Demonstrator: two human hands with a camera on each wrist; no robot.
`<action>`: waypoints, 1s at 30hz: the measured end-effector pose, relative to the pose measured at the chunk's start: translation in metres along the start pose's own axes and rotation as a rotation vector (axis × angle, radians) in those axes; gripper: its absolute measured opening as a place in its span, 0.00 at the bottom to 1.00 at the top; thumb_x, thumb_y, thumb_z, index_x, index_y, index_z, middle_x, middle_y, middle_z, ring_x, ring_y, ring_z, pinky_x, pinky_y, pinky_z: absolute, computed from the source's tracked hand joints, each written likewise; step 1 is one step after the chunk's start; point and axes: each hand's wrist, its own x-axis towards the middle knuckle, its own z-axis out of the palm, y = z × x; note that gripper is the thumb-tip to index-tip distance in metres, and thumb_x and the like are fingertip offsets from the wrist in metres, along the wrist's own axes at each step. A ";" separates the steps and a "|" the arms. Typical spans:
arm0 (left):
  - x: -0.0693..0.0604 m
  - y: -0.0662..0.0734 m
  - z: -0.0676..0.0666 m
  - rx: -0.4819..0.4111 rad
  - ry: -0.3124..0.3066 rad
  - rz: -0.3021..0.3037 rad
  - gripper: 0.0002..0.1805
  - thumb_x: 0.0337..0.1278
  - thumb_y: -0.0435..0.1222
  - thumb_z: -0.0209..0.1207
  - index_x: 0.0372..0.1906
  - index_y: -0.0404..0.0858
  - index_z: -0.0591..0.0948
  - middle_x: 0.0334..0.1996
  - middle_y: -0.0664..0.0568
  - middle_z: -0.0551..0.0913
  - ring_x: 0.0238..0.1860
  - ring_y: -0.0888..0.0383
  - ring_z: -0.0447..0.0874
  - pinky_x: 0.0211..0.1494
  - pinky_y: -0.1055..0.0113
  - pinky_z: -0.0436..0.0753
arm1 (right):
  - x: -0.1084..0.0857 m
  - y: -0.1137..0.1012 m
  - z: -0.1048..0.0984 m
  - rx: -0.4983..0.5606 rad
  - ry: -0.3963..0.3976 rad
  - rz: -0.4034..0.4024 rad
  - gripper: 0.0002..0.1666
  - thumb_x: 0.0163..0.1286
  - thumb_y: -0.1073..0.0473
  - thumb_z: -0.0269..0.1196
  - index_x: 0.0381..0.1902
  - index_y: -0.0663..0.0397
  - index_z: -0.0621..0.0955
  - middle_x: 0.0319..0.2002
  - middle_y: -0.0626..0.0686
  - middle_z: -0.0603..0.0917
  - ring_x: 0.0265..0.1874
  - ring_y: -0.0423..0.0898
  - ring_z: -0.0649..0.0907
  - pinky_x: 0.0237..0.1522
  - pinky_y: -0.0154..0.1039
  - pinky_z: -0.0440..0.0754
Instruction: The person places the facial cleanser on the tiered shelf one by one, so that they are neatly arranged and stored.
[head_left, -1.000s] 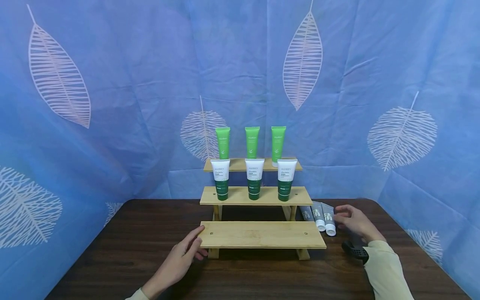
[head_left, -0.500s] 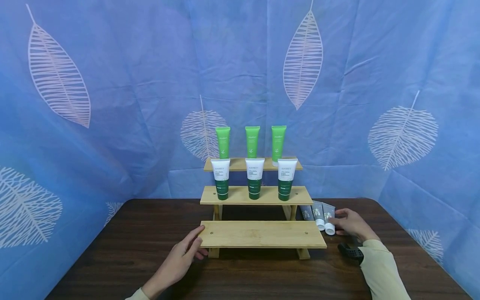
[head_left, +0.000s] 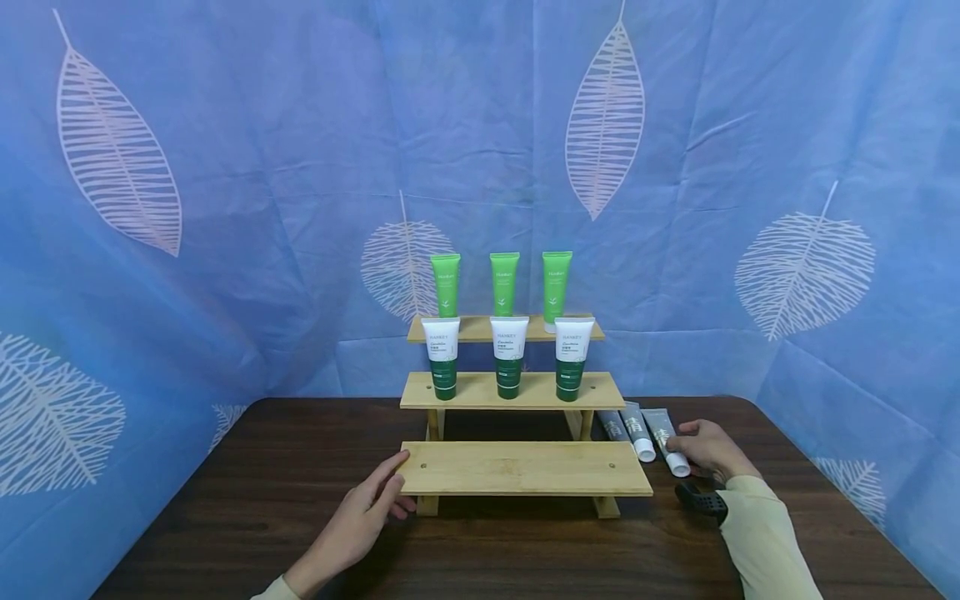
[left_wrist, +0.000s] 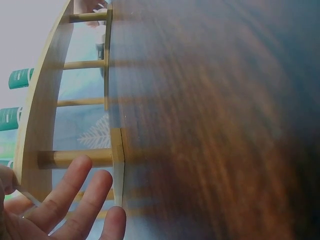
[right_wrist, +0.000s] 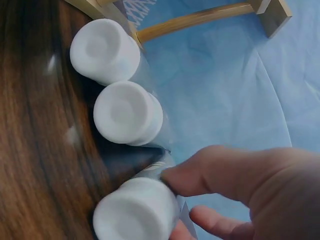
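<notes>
My right hand (head_left: 712,450) pinches the rightmost grey tube (head_left: 664,437), thumb on its side near the white cap (right_wrist: 131,212). That tube lies tilted on the table, apart from two more grey tubes (head_left: 637,433) on its left. In the right wrist view their caps (right_wrist: 122,112) face the camera. My left hand (head_left: 360,512) touches the left end of the lowest step of a wooden display rack (head_left: 525,469); in the left wrist view several fingers (left_wrist: 95,200) are spread loosely beside a rack leg.
Three white-and-green tubes (head_left: 508,358) stand on the rack's middle step. Three bright green tubes (head_left: 505,285) stand on the top step. The rack is on a dark wooden table (head_left: 300,450), with a blue leaf-patterned cloth (head_left: 480,167) behind it.
My right hand has moved left onto the rightmost grey tube and gripped it. The tube's cap end has swung right, away from the others. My left hand has stayed still.
</notes>
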 end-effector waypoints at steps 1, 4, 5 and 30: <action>0.000 0.000 0.000 -0.001 0.001 0.000 0.35 0.82 0.54 0.43 0.79 0.36 0.61 0.39 0.48 0.87 0.38 0.54 0.86 0.43 0.59 0.82 | 0.000 0.000 0.000 -0.005 -0.002 -0.002 0.36 0.70 0.63 0.60 0.68 0.78 0.61 0.54 0.77 0.72 0.39 0.56 0.81 0.32 0.41 0.83; 0.000 -0.001 0.000 -0.001 0.000 -0.001 0.35 0.82 0.54 0.43 0.79 0.36 0.61 0.39 0.48 0.87 0.38 0.54 0.86 0.43 0.60 0.82 | 0.002 0.000 0.001 -0.023 -0.015 -0.014 0.36 0.70 0.62 0.61 0.69 0.74 0.62 0.57 0.78 0.69 0.40 0.57 0.81 0.33 0.41 0.82; 0.000 -0.001 0.000 -0.003 0.002 -0.002 0.35 0.81 0.54 0.43 0.79 0.36 0.61 0.39 0.48 0.87 0.38 0.55 0.86 0.43 0.60 0.82 | 0.003 0.000 0.001 -0.030 -0.017 -0.018 0.36 0.70 0.62 0.61 0.69 0.73 0.62 0.57 0.78 0.69 0.40 0.58 0.81 0.32 0.41 0.82; -0.001 -0.001 0.003 0.046 0.060 -0.012 0.33 0.81 0.55 0.45 0.78 0.41 0.65 0.44 0.43 0.86 0.36 0.55 0.85 0.34 0.64 0.77 | -0.013 -0.015 -0.026 -0.054 0.092 -0.144 0.36 0.75 0.57 0.57 0.71 0.72 0.61 0.55 0.78 0.76 0.32 0.51 0.83 0.32 0.46 0.83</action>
